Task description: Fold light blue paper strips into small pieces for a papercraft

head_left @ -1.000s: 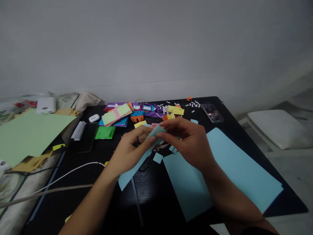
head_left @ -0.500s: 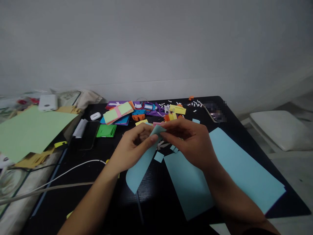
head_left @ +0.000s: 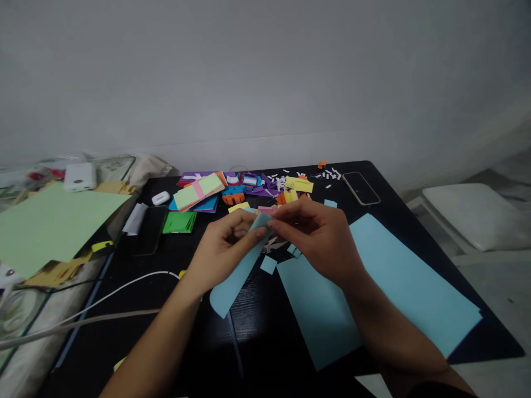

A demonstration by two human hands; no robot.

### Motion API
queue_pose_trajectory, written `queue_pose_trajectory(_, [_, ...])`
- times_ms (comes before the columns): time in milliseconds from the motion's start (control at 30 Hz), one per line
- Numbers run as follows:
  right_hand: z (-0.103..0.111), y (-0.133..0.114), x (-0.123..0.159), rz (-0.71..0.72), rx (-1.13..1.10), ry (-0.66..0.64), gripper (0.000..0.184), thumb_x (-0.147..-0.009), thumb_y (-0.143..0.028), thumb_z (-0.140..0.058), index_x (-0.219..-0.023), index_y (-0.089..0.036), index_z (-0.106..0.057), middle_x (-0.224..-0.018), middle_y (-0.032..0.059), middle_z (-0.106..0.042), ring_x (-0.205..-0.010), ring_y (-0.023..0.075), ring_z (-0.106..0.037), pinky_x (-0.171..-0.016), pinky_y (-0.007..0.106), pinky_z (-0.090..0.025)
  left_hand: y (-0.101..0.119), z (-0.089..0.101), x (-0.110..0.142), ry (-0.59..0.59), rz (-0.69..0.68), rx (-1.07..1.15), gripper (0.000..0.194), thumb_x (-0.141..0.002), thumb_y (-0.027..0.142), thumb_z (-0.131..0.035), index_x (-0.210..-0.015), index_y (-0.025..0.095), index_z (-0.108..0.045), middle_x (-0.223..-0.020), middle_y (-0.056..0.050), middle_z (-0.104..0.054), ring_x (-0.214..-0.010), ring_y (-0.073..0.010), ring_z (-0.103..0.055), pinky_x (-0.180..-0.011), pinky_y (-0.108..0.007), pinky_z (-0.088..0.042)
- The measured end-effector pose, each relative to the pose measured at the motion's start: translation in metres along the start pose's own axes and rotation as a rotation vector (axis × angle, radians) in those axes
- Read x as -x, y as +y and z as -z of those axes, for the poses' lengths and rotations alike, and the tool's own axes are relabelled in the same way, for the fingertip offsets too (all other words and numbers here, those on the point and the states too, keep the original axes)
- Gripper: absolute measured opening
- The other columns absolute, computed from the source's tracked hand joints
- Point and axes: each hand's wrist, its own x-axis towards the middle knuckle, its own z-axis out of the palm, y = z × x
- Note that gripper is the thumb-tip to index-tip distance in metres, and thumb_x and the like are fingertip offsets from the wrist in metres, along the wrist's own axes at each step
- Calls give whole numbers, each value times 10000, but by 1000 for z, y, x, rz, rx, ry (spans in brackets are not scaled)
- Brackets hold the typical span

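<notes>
A long light-blue paper strip (head_left: 232, 284) is held slanted above the black table, its near end curling. My left hand (head_left: 226, 249) is closed on it, thumb along the upper part. At the strip's far end my right hand (head_left: 315, 237) pinches the edge with thumb and fingertips. Under my hands lie a small blue paper square (head_left: 269, 265) and what look like scissors, partly hidden by my fingers. A light-blue sheet (head_left: 319, 309) lies below my right wrist, and a larger stack of blue paper (head_left: 410, 282) is to its right, partly covered by my forearm.
Colourful folded paper (head_left: 199, 191), a green paper stack (head_left: 180, 222) and scraps (head_left: 282, 182) line the back. Phones lie at right (head_left: 362, 189) and left (head_left: 150, 229). A white cable (head_left: 124, 283) crosses the left side. A pale-green sheet (head_left: 53, 221) and white chair (head_left: 473, 215) flank the table.
The strip's near end has shifted slightly up and left. Both hands keep their grip with small finger movements; the whole view has shifted slightly.
</notes>
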Motion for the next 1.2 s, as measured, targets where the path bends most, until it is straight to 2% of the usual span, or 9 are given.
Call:
queue_pose_trajectory(200, [-2,-1,1,33,-27,17,139,-836,-290,-848,-926,-215,-774,-895,19,-799,-822,175,-776,-813,340,-668,1,-1,-1,27,-8,44,149,-929,322,-755,-971,184,-718,-774,-8,-739,-642,-121,-664,-574,-218,-506])
queue_pose_trajectory(367, [-2,-1,1,66,-28,14,161,-839,-260,-845,-972,-208,-773,-959,42,-805,-898,191,-783,-851,342,-666,1,1,0,38,50,118,167,-928,342,-752,-966,185,-710,-739,-8,-750,-611,-136,-694,-539,-212,-529])
queue_pose_trajectory(567, [-4,2,0,36,-37,-2,220,-820,-269,-863,-1006,-203,-767,-948,49,-799,-868,188,-780,-797,320,-673,-2,2,1,86,81,139,193,-917,369,-764,-985,191,-728,-726,-14,-760,-602,-150,-714,-522,-212,-554])
queue_pose_trajectory(933, [-6,3,1,66,-40,48,183,-820,-225,-855,-975,-198,-762,-923,39,-804,-856,179,-785,-784,304,-673,1,2,0,40,61,151,157,-904,310,-777,-987,186,-728,-752,-28,-776,-635,-151,-728,-558,-213,-571])
queue_pose_trajectory(1100, [-8,4,3,70,-28,32,196,-839,-213,-832,-1021,-203,-762,-951,42,-807,-856,183,-786,-737,297,-671,1,2,-1,106,1,99,206,-937,387,-734,-954,182,-748,-719,-29,-767,-618,-163,-732,-545,-227,-570])
queue_pose_trajectory(1200, [-10,6,4,84,-33,24,209,-841,-199,-828,-1038,-206,-759,-947,34,-804,-857,176,-783,-739,286,-667,0,1,-1,150,-22,62,184,-921,363,-758,-890,181,-755,-702,-20,-762,-603,-145,-718,-546,-210,-560])
